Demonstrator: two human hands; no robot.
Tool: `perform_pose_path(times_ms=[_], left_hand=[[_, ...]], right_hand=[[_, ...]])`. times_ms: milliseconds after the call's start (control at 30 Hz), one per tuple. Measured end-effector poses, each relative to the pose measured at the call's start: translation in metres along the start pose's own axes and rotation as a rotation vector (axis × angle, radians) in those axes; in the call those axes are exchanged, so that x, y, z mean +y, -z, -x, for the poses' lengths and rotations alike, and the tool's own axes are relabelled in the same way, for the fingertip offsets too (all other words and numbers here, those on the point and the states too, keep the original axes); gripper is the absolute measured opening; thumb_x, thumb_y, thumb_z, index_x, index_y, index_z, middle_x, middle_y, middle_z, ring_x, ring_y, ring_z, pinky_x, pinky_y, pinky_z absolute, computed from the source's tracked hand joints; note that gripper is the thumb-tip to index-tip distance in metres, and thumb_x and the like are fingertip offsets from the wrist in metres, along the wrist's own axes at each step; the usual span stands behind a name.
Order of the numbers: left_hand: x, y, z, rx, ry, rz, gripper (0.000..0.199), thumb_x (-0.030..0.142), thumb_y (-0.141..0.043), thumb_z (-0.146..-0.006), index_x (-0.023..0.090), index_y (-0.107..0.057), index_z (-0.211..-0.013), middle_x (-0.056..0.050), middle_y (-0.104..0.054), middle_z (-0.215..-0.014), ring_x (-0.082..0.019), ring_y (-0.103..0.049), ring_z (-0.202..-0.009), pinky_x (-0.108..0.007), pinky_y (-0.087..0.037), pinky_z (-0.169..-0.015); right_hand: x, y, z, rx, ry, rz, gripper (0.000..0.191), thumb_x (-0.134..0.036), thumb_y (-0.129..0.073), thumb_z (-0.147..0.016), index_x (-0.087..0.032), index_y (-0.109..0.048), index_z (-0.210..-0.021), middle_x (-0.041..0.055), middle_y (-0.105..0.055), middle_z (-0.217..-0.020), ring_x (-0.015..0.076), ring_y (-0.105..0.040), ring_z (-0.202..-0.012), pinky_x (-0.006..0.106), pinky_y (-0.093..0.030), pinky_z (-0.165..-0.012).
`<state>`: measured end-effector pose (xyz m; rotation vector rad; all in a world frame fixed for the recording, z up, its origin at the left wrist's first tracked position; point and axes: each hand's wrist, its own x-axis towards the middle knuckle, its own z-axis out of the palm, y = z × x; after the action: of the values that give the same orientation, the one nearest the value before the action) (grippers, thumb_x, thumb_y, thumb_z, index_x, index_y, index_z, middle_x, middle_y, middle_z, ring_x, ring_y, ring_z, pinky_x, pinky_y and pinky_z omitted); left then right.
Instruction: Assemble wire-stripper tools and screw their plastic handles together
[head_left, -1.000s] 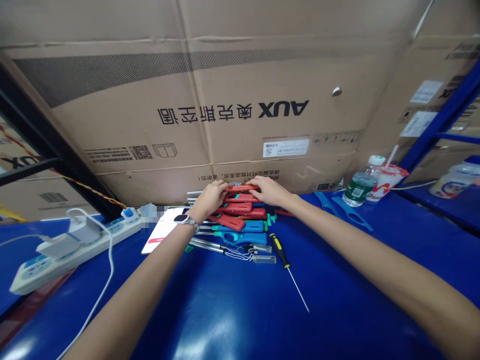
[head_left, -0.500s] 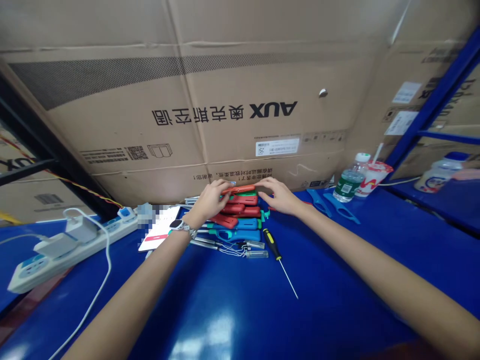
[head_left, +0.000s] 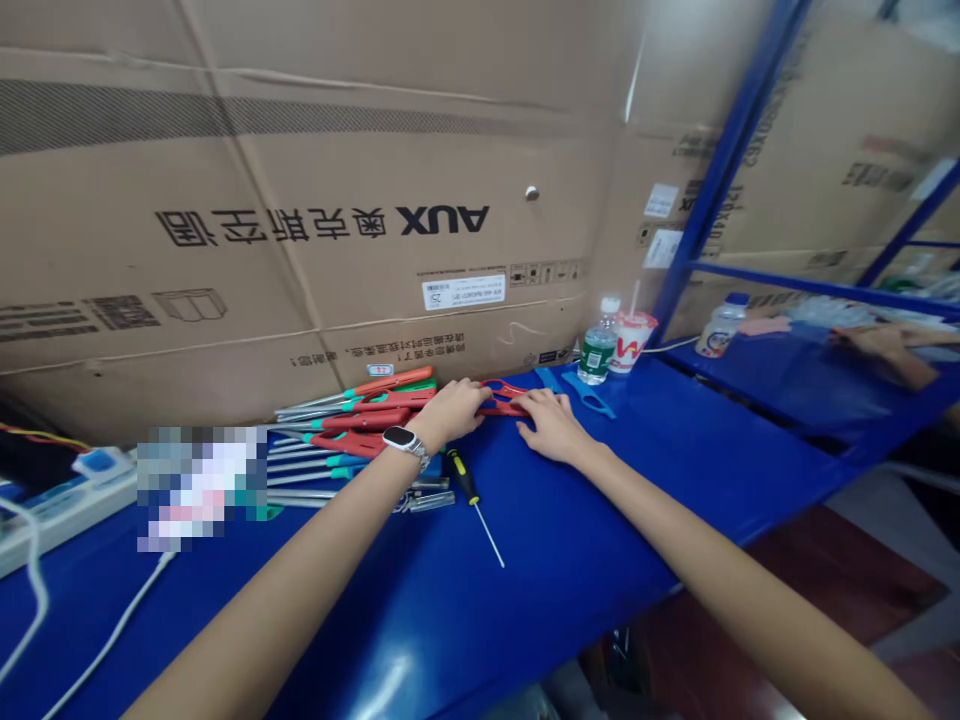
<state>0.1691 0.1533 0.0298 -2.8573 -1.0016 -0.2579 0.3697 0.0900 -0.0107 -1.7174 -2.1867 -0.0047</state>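
Two red plastic lighter casing pieces (head_left: 504, 388) lie on the table between my hands. My left hand (head_left: 456, 412) has its fingers curled onto their left end. At the right end, my right hand (head_left: 551, 422) has its fingers bent over the nearer piece. Left of my hands is a pile of long-necked lighters (head_left: 367, 420) with red and blue handles and metal tubes, partly covered by my left wrist. A black and yellow screwdriver (head_left: 465, 482) points toward me in front of my hands. Blue casing pieces (head_left: 592, 397) lie beyond my right hand.
Behind the table stands a large cardboard box (head_left: 337, 270). A water bottle (head_left: 596, 350) and a red and white cup (head_left: 631, 343) are at the back right. A power strip (head_left: 67, 510) with cables is on the left. Another person's hand (head_left: 885, 340) shows far right.
The view has turned right. Both hands have left the lighter pile and moved right to the red casing pieces. The screwdriver lies in the same place on the table.
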Motion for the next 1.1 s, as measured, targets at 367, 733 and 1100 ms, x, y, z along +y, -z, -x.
perform_pose_path(times_ms=[367,733,1100], left_hand=[[-0.004,-0.010,-0.027,0.006,-0.050,-0.005,0.023,0.012,-0.056,-0.093,0.020,-0.070,-0.109,-0.011,-0.072,-0.112,-0.027,-0.069,-0.103,-0.040,-0.051,-0.094],[-0.018,-0.021,-0.041,0.015,-0.010,0.088,0.061,0.001,-0.056,-0.078,0.016,-0.055,-0.138,-0.017,-0.062,-0.139,-0.031,-0.057,-0.130,-0.046,-0.049,-0.105],[0.011,-0.012,-0.075,-0.091,-0.114,0.004,0.027,0.014,-0.057,-0.092,0.022,-0.075,-0.111,-0.011,-0.071,-0.118,-0.026,-0.072,-0.095,-0.037,-0.055,-0.087]], right_hand=[[0.018,-0.010,-0.008,0.121,-0.022,-0.182,0.031,-0.018,-0.054,-0.095,-0.022,-0.069,-0.121,0.0095,-0.072,-0.114,0.0267,-0.063,-0.109,0.043,-0.039,-0.096],[0.040,-0.019,-0.014,0.405,-0.281,-0.909,0.024,-0.035,-0.052,-0.090,-0.019,-0.068,-0.097,0.0000,-0.066,-0.062,0.0198,-0.064,-0.060,0.032,-0.052,-0.064],[0.030,-0.001,-0.012,0.541,-0.256,-0.982,0.033,-0.052,-0.054,-0.089,-0.022,-0.064,-0.096,0.0000,-0.063,-0.062,0.0186,-0.059,-0.058,0.032,-0.048,-0.060]])
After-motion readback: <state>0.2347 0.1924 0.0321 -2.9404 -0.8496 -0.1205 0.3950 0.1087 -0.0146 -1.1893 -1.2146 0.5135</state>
